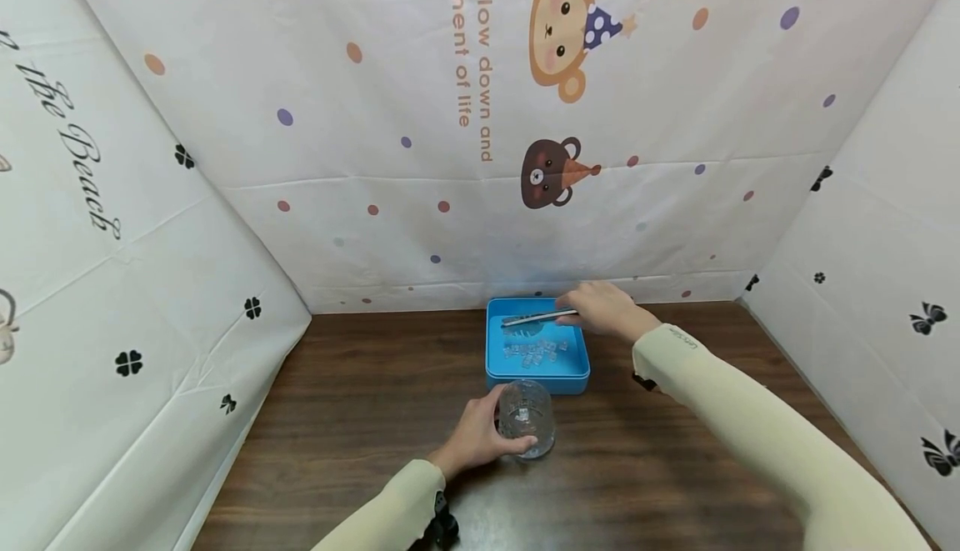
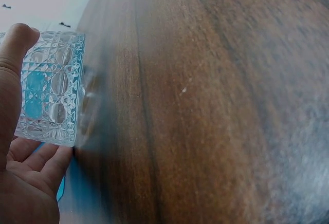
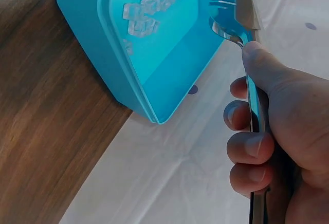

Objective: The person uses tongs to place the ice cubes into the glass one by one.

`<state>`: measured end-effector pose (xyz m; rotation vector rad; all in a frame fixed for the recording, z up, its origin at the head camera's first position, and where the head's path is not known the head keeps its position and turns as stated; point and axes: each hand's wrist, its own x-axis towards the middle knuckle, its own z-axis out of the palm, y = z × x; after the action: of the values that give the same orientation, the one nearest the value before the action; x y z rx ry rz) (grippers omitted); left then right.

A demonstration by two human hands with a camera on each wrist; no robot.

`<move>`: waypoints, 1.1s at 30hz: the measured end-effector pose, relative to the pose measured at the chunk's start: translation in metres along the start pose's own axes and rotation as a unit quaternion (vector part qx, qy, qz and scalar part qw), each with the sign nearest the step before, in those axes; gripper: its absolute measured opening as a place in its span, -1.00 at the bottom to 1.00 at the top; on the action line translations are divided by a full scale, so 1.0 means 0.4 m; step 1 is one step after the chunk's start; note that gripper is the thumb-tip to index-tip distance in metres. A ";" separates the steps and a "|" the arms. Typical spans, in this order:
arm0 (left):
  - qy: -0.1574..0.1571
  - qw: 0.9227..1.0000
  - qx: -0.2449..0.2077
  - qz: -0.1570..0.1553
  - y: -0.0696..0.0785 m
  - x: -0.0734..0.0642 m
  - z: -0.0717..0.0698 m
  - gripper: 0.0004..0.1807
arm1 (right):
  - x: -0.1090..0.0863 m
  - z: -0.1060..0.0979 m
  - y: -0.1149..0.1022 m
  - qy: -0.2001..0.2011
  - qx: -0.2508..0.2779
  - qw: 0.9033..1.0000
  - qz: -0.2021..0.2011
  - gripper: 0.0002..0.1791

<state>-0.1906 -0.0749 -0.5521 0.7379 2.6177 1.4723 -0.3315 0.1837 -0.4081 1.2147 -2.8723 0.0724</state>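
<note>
A clear cut-glass tumbler (image 1: 529, 408) stands on the wooden table, its patterned side close up in the left wrist view. My left hand (image 1: 477, 433) holds it, thumb on one side and fingers on the other. Behind it sits a blue open box (image 1: 551, 385) with several small clear cubes (image 1: 534, 353) heaped on its floor. My right hand (image 1: 603, 311) grips the handles of metal cutlery (image 3: 254, 93). At its far end show fork tines (image 3: 222, 0), a spoon bowl (image 3: 222, 30) and a broad flat blade (image 3: 245, 11). In the head view these ends lie over the box's back part.
A white printed sheet (image 1: 420, 226) rises as a wall right behind the box. More white sheeting (image 1: 187, 301) closes in the left side, with another sheet (image 1: 862, 251) at the right. Dark wood tabletop (image 1: 360, 401) surrounds the box and tumbler.
</note>
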 end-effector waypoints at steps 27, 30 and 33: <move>0.001 1.000 0.002 0.010 0.001 0.001 -0.003 -0.14 | -0.130 -0.008 0.018 0.036 0.091 0.994 0.048 -0.71; 0.000 1.000 0.003 0.008 0.001 0.000 -0.003 -0.14 | -0.137 -0.007 0.018 0.041 0.091 0.994 0.054 -0.75; 0.000 1.000 -0.001 0.005 0.002 -0.002 -0.003 -0.14 | -0.143 -0.010 0.015 0.043 0.089 0.993 0.059 -0.78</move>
<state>-0.1901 -0.0757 -0.5509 0.7522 2.6169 1.4776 -0.2958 0.2290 -0.4064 1.0361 -2.9110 0.3811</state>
